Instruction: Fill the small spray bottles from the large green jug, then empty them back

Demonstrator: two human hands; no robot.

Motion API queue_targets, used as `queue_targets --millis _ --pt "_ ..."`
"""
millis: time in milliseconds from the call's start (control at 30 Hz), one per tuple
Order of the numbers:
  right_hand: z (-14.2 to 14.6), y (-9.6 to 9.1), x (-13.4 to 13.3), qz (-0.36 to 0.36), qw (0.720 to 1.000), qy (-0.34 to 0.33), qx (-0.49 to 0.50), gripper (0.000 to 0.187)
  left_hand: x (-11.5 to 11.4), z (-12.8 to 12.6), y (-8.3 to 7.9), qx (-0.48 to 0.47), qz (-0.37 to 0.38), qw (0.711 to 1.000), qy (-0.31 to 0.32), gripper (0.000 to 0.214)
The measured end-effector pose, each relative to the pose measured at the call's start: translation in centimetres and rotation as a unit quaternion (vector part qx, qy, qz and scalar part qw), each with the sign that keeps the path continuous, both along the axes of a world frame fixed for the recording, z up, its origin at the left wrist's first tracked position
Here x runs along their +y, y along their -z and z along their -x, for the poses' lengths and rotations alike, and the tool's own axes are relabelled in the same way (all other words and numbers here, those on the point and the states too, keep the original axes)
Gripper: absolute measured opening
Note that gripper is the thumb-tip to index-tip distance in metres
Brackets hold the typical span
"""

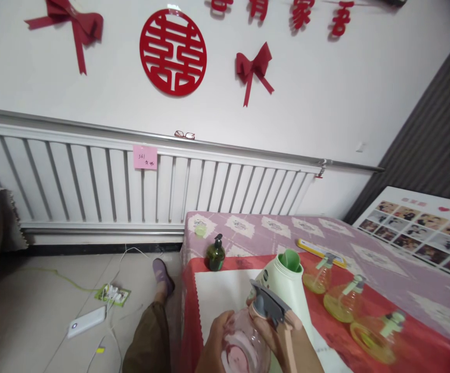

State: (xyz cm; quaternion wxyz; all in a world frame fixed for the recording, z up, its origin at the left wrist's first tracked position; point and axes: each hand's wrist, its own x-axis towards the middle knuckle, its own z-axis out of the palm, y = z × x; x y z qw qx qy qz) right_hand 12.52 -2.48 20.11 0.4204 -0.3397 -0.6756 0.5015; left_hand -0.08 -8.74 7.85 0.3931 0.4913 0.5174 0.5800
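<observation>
My left hand (pixel 217 339) is wrapped round the side of a clear pink spray bottle (pixel 240 344) at the bottom of the view. My right hand (pixel 267 334) closes round the bottle's neck, just beneath its grey and peach trigger spray head (pixel 271 304). Part of the bottle's base lies outside the frame. Right behind the spray head stands a large pale green jug (pixel 281 274) with a green cup-like piece (pixel 291 260) in its mouth. A dark green pump bottle (pixel 216 254) is farther back, left of the jug.
Several spray bottles with yellow liquid (pixel 341 300) line the right side of the red cloth (pixel 341 342). A yellow-edged strip (pixel 322 252) lies behind them. A white sheet (pixel 207 290) covers the table's left part. On the floor are a power strip (pixel 112 294), cables and a white box-shaped device (pixel 87 321).
</observation>
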Motion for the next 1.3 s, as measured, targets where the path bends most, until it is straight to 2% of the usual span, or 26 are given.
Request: queue_targets --millis 100,233,333,400,500,667,833,933,1100,1167,1300 --pt "-0.7 0.6 -0.4 -0.020 0.997 0.050 -0.048 0.043 -0.1 0.0 -0.3 -0.020 -0.001 1.000 0.018 0.089" --pt "-0.8 0.9 -1.3 0.053 0.992 0.099 -0.055 0.049 -0.3 0.1 -0.7 -0.060 0.002 0.998 0.035 0.092" --pt "0.0 0.6 -1.6 0.100 0.981 0.134 -0.101 0.047 -0.4 0.2 -1.0 -0.080 0.007 0.996 0.035 0.094" --pt "0.6 0.5 -1.6 0.102 0.980 0.129 -0.111 0.042 -0.5 0.2 -1.2 -0.071 0.012 0.997 0.024 0.091" --pt "1.3 0.7 -1.4 0.086 0.989 0.100 -0.069 0.041 -0.7 0.3 -1.4 -0.049 0.007 0.999 0.011 0.087" --pt "1.7 1.0 -1.5 0.089 0.988 0.121 -0.022 0.042 -0.9 0.3 -1.4 -0.031 -0.002 0.999 -0.010 0.081" --pt "2.1 0.5 -2.0 0.100 0.988 0.116 0.025 0.043 -0.9 0.1 -1.1 -0.025 -0.005 0.999 -0.025 0.081" --pt "1.8 0.1 -1.9 0.088 0.992 0.086 0.021 0.042 -0.8 -0.1 -0.8 -0.039 -0.003 0.999 -0.032 0.083" --pt "1.3 -0.3 -1.9 0.056 0.998 -0.008 -0.013 0.034 -0.8 0.1 -0.2 -0.076 -0.006 0.997 -0.021 0.077" --pt "1.6 -0.3 -2.1 0.057 0.998 0.008 0.005 0.032 -0.7 0.2 -0.1 -0.077 -0.017 0.997 -0.014 0.084" --pt "2.8 0.2 -2.4 0.064 0.991 0.089 0.079 0.039 -0.4 0.5 0.1 -0.048 -0.036 0.998 -0.028 0.099"
